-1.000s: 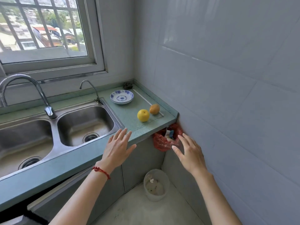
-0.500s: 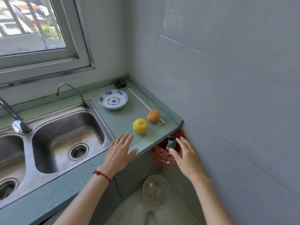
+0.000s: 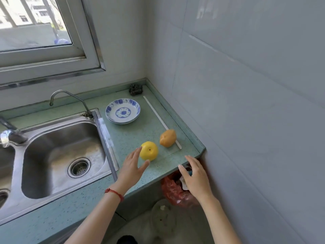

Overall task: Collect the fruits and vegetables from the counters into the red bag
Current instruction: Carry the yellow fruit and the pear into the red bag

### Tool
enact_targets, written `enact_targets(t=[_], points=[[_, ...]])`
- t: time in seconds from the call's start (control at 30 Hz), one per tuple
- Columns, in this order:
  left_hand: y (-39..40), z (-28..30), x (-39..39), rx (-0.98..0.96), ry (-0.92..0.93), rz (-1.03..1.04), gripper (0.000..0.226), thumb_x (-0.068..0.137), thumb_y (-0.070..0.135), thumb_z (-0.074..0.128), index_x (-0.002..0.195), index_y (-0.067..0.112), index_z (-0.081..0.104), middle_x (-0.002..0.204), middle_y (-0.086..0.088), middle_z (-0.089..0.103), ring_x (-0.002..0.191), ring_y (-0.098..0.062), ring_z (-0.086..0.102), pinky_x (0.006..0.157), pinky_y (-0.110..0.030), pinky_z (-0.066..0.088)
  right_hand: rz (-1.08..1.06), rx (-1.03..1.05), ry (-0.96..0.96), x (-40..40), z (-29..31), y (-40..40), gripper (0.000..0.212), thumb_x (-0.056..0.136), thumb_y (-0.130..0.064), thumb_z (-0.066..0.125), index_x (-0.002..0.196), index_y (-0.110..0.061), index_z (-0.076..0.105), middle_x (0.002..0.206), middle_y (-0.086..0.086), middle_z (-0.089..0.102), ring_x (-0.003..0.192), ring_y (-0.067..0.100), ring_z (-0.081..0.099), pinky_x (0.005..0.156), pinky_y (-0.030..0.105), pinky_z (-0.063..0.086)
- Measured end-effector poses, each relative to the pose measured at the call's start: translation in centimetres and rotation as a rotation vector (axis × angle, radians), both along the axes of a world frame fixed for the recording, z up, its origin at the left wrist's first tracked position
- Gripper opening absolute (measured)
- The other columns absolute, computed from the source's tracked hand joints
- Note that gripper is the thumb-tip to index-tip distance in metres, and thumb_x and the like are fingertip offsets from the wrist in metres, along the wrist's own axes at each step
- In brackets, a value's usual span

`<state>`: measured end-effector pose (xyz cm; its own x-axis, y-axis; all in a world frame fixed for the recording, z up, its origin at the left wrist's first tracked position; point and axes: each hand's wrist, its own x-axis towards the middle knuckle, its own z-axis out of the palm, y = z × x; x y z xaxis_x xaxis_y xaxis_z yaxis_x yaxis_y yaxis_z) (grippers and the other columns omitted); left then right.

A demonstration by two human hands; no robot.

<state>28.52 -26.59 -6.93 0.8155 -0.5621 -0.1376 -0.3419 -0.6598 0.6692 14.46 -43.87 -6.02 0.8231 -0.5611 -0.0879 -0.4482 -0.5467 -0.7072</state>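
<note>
Two fruits were recorded on a green speckled desk (image 3: 154, 110) set in a tiled corner, under a window (image 3: 44, 32). A double steel sink (image 3: 61, 155) was let into the desk on the left, with a curved tap (image 3: 70, 99) behind it. A red bag (image 3: 175, 192) was seen hanging below the desk's front right corner, against the wall, with scraps showing in its mouth; it was partly covered by the right hand. A pale bucket (image 3: 161, 215) was noted on the floor beneath it. Stacked blue-and-white plates (image 3: 122, 110) were placed behind the fruits, a dark scouring pad (image 3: 135, 89) in the far corner, and a thin white strip (image 3: 158, 115) along the right side.

The left hand (image 3: 133, 166), a red cord at its wrist, was held over the desk with fingers (image 3: 136, 154) straight and spread, the tips just touching or nearly touching the yellow fruit (image 3: 149, 150); nothing was gripped. The right hand (image 3: 195, 178) was held at the desk's front edge above the bag, fingers relaxed and apart, nothing held. The orange fruit (image 3: 168, 138) lay just beside the yellow one, resting against the white strip.
</note>
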Motion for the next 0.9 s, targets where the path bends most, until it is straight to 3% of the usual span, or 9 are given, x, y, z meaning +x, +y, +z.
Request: enact_targets(t=[0.2,0.47,0.63,0.9], points=[[-2.8,-1.1,1.3,-0.074,0.152,0.191,0.074,0.083,0.035,0.063,0.143,0.015,0.024,0.147,-0.012,0.031,0.133,-0.028,0.032,0.107,-0.04,0.028,0.005,0.076,0.014,2.0,-1.4,-1.1,0.053,0.092,-0.042,0.048,0.139,-0.021,0.037,0.148,-0.001,0.035,0.138,0.011,0.027,0.11,0.026,0.024],[-5.6,-3.3,3.7,-0.019,0.208,0.182,0.094,0.068,0.03,0.078,0.142,0.015,0.022,0.143,-0.013,0.03,0.126,-0.03,0.036,0.102,-0.043,0.035,-0.057,0.134,0.024,4.6,-2.3,-2.3,0.052,0.092,-0.038,0.05,0.138,-0.019,0.039,0.146,0.0,0.038,0.136,0.012,0.031,0.11,0.026,0.027],[-5.9,-4.2,4.8,-0.044,0.227,0.185,0.089,0.068,0.029,0.079,0.14,0.017,0.027,0.14,-0.012,0.035,0.121,-0.03,0.041,0.097,-0.04,0.039,-0.087,0.168,0.022,6.9,-2.7,-2.5,0.05,0.092,-0.037,0.051,0.137,-0.019,0.041,0.143,0.001,0.043,0.133,0.012,0.035,0.102,0.018,0.025],[-3.8,-3.7,6.8,-0.196,0.357,0.321,0.076,0.066,0.028,0.08,0.13,0.021,0.041,0.121,-0.005,0.05,0.099,-0.019,0.047,0.081,-0.033,0.044,-0.217,0.197,0.038,11.8,-3.6,-2.8,0.055,0.088,-0.039,0.056,0.137,-0.016,0.041,0.139,0.004,0.047,0.128,0.018,0.043,0.101,0.03,0.035]])
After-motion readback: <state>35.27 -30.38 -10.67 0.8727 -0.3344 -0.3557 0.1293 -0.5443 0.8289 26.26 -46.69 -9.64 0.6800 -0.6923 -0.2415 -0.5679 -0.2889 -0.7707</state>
